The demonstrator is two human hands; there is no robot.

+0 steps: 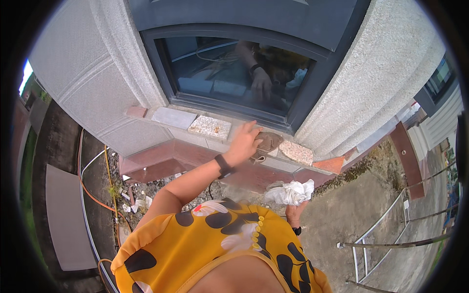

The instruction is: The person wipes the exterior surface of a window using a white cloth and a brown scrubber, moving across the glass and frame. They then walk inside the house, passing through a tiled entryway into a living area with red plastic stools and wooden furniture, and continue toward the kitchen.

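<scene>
My left hand reaches over the stone window ledge, its fingers somewhat apart. Just right of its fingertips lies a dark brown item, perhaps a rag, with a small pale loop hanging by it; whether the fingers touch it is hard to tell. Lower down, my right hand grips a crumpled white cloth that hides most of its fingers. Above the ledge, the dark-framed window pane mirrors an arm and hand.
Along the ledge lie a grey tile, a speckled stone piece, a pinkish granite piece and a reddish tile piece. Rubble and hoses are on the left ground. A metal frame stands at right.
</scene>
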